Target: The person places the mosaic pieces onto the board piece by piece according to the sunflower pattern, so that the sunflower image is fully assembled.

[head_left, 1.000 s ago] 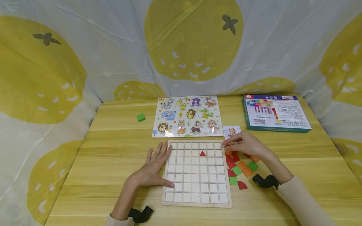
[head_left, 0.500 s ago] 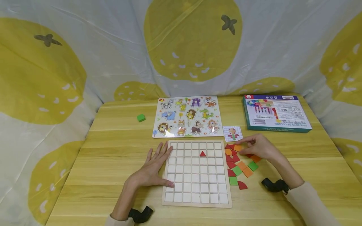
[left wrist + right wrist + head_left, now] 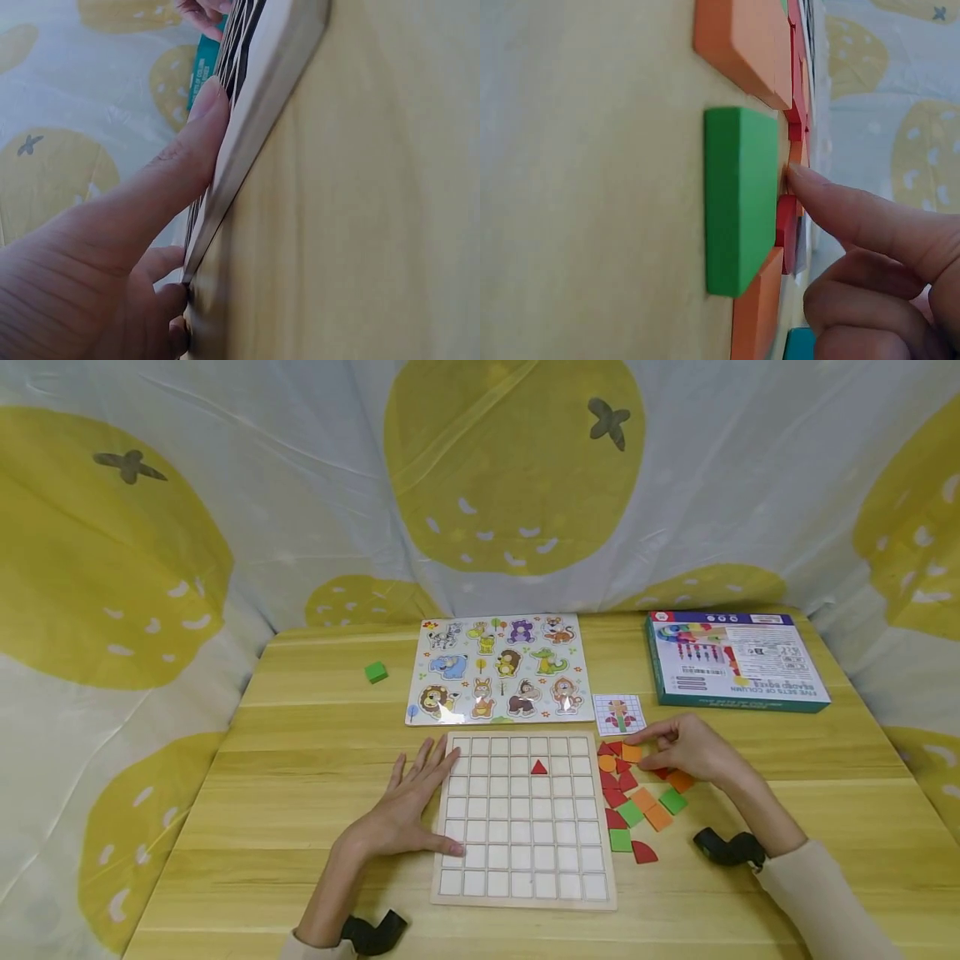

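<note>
The left hand (image 3: 405,810) lay flat, fingers straight, on the left edge of the white-squared wooden grid board (image 3: 522,893), its grip released. The right hand (image 3: 686,747) reached over the pile of red, orange and green wooden tiles (image 3: 633,802) right of the board, fingertips pinching an orange square tile (image 3: 632,752) at the pile's far end.

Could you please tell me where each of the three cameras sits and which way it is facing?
Head: above the table, facing forward and down at the grid board; both hands and forearms show.
Left wrist: low by the left hand, facing along the board's edge; its fingers show.
Right wrist: low by the right hand, facing the green tile; its fingers show.
Shared: head and left wrist both show the board.
</note>
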`<move>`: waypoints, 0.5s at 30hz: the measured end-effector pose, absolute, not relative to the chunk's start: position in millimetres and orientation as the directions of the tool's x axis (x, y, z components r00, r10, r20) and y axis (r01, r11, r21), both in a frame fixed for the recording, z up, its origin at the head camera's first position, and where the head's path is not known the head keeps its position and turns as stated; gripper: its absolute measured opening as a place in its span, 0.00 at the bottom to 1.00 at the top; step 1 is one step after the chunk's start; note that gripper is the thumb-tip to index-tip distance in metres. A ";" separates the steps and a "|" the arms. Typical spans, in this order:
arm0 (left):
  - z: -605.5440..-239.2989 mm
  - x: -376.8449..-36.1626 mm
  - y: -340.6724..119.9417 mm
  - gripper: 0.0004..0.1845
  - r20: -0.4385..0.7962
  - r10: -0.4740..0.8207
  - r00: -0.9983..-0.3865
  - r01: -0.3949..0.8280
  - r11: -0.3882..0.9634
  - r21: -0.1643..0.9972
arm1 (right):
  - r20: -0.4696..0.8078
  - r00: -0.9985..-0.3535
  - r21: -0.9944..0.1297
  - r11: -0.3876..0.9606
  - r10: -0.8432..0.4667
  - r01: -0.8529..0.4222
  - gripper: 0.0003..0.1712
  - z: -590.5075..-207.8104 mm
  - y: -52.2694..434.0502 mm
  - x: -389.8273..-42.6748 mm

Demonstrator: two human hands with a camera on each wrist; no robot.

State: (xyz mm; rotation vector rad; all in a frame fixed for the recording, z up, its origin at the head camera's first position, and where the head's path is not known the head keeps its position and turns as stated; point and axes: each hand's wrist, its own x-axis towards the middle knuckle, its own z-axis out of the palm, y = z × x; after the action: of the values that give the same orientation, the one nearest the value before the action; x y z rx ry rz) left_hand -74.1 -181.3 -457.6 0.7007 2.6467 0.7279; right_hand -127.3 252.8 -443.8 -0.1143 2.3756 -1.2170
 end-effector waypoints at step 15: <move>-457.2 -74.0 -180.1 0.70 -0.169 0.537 -0.827 0.377 0.751 0.543 | -0.351 -0.892 -0.770 0.630 -0.286 0.101 0.16 -445.9 254.9 -129.6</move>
State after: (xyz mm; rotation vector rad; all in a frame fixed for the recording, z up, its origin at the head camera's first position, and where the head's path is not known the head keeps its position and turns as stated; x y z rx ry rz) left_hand -74.0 -180.1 -457.2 0.7079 2.6356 0.7192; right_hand -129.6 254.9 -445.9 -0.1453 2.4084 -1.1756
